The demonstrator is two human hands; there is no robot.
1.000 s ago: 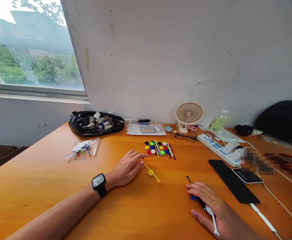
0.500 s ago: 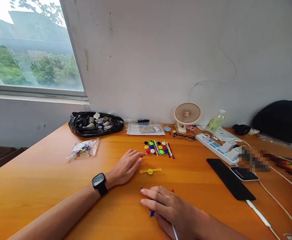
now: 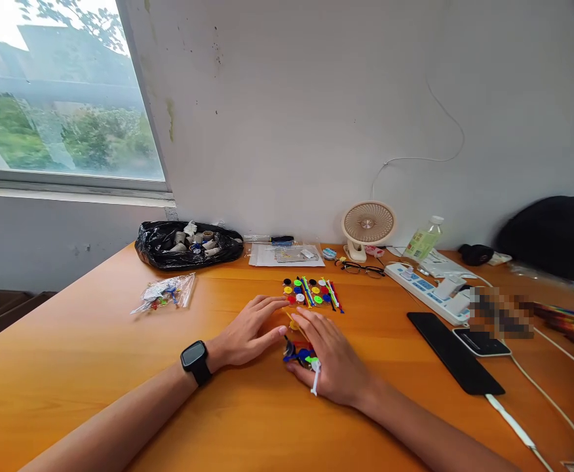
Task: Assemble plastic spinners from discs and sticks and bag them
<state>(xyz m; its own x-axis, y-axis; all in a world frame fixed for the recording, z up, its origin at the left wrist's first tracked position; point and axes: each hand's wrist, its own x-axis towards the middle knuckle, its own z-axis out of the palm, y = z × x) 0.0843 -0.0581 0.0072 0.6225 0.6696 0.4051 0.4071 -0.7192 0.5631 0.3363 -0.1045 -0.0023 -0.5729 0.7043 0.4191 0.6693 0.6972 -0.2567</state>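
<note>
My left hand, with a black watch on its wrist, lies on the table with its fingers stretched out and holds nothing. Close to its thumb, my right hand curves round a cluster of small plastic pieces in blue, red, green, white and black. A white stick-shaped piece pokes out over the base of its thumb. Partly hidden under the right fingertips is a yellow disc with a bar. Beyond both hands, coloured discs and thin sticks lie in neat groups.
On the left are a clear bag of parts and a black plastic bag holding grey pieces. Along the back stand a small fan and a bottle, with glasses. A power strip and a phone with cables lie right.
My right hand has moved away from me, bringing the cluster of plastic pieces up against the yellow piece, which it now partly covers. The left hand has barely moved.
</note>
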